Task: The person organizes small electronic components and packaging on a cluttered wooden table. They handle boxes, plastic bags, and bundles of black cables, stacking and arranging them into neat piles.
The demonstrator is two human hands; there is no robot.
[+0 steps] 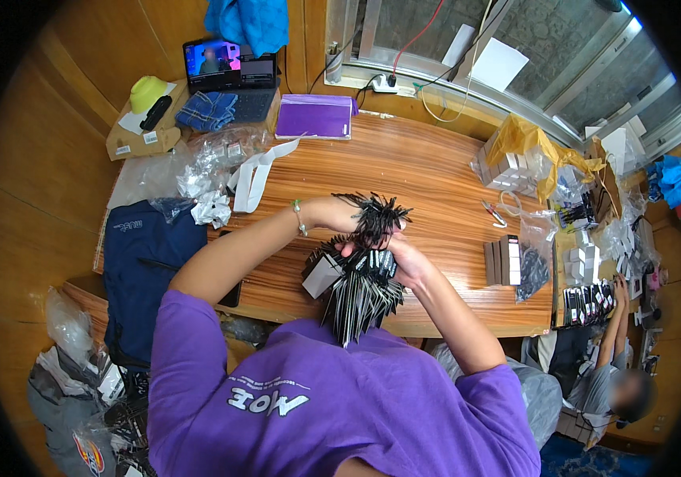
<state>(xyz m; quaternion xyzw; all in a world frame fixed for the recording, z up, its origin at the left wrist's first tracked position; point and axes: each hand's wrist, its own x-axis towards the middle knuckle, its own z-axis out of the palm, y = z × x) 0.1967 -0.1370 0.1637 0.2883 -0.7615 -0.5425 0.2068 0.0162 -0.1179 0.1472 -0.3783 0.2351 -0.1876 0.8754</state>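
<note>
Reaching in from the lower left with the wrist bent, the left hand [339,213] closes its fingers on the looped black cord ends of a thick bundle of black and white hang tags [356,288]. The right hand [405,262] grips the same bundle just below. Above the wooden surface [428,171], the tags hang beneath both sets of fingers, long axis pointing toward the person's chest.

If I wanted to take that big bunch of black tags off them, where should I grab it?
Probably at the neck of the bunch of black tags, from above: both hands clasp it there, where the black strings gather, while the tags fan out loosely below.
</note>
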